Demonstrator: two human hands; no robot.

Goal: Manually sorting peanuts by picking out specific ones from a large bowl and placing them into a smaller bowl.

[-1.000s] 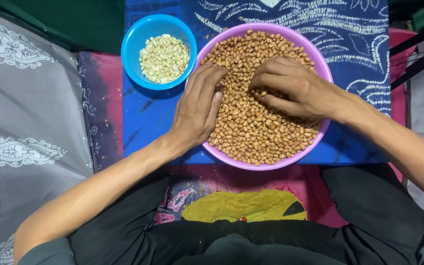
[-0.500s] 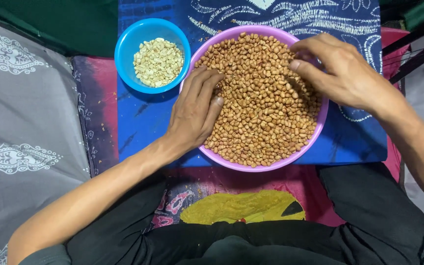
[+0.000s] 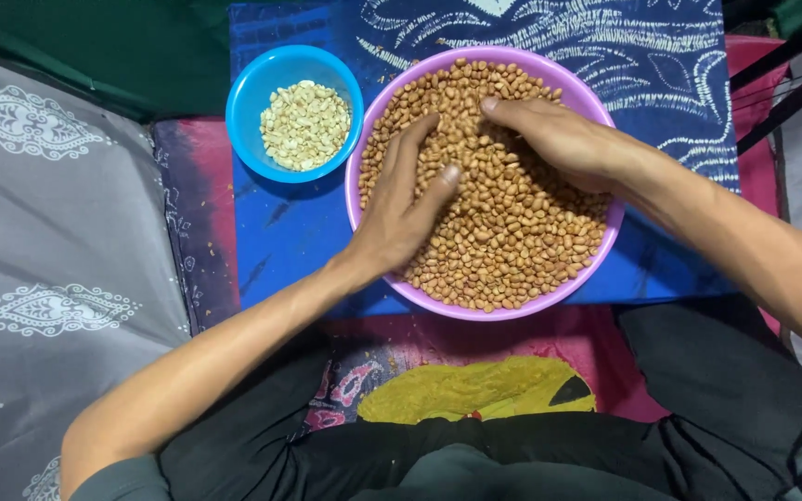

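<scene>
A big purple bowl (image 3: 605, 246) holds a heap of brown-skinned peanuts (image 3: 512, 232). My left hand (image 3: 406, 209) lies flat on the peanuts at the bowl's left side, fingers spread and pressed into the heap. My right hand (image 3: 559, 139) reaches in from the right and rests on the peanuts at the upper middle, fingers extended leftward, tips partly buried. To the left of the purple bowl stands a small blue bowl (image 3: 252, 93) with pale skinless peanuts (image 3: 305, 125). Neither hand visibly grips anything.
Both bowls stand on a blue board with a white pattern (image 3: 290, 232), laid over a pink cloth (image 3: 206, 213). A grey patterned cushion (image 3: 48, 232) lies at the left. My dark-clothed legs (image 3: 717, 390) frame the near edge. Dark bars (image 3: 791, 83) cross the right corner.
My left hand slid from the bowl's left rim further into the peanuts. My right hand went to the upper right rim, then came back down onto the heap's upper middle.
</scene>
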